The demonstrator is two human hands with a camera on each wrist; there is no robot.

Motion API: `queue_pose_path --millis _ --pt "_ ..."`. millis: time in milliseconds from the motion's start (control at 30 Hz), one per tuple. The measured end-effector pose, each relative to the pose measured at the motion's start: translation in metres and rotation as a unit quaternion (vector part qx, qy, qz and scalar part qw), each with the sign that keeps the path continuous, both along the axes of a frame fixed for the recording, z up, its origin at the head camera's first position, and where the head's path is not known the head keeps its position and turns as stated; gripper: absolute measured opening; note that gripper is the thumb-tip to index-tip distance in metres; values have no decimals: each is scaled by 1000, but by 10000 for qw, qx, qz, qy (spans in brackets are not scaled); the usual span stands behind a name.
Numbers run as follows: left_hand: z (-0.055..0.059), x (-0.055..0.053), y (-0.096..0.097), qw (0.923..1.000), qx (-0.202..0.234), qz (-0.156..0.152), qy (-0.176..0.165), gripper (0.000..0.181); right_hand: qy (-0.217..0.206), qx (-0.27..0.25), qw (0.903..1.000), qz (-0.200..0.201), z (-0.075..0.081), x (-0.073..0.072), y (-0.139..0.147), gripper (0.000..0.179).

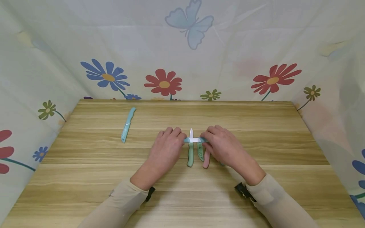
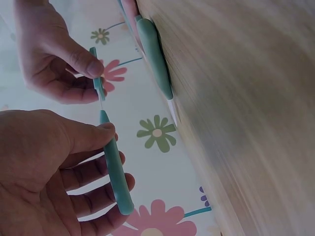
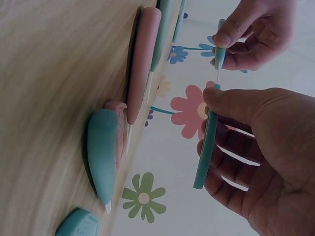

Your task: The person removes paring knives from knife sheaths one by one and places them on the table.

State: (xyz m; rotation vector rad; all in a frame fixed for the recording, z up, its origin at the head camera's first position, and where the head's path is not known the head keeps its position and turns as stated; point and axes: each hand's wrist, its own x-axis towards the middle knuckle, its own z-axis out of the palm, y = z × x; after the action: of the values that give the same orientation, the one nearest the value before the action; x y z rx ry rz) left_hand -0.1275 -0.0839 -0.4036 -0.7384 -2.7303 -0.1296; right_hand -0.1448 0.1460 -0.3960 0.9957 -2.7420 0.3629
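Observation:
My left hand (image 1: pixel 168 145) pinches the blue-green handle of a small paring knife (image 2: pixel 115 172) between thumb and fingers. In my right hand (image 1: pixel 226 145) is the matching blade sheath (image 3: pixel 207 142), gripped the same way. Handle and sheath are in line above the table, with a stretch of bare blade (image 1: pixel 195 140) showing between them. Whether the blade's tip sits inside the sheath is hidden. Just below lie a green-handled knife (image 1: pixel 190 155) with its blade bare, a green sheath (image 1: pixel 201 152) and a pink-handled knife (image 1: pixel 206 160), partly covered by my right hand.
A blue knife in its sheath (image 1: pixel 129 124) lies at the left of the wooden table (image 1: pixel 85 177). The right wrist view also shows a pink sheath (image 3: pixel 120 132), a teal-handled knife (image 3: pixel 102 152) and a teal sheath (image 3: pixel 78 225). A flowered curtain (image 1: pixel 222 60) surrounds the table.

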Motion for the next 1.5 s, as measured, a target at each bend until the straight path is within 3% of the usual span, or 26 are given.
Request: queue_pose_path --millis 1500 --pt "2 0 -1 9996 25 238 -176 14 -10 -34 9999 -109 1 -3 5 20"
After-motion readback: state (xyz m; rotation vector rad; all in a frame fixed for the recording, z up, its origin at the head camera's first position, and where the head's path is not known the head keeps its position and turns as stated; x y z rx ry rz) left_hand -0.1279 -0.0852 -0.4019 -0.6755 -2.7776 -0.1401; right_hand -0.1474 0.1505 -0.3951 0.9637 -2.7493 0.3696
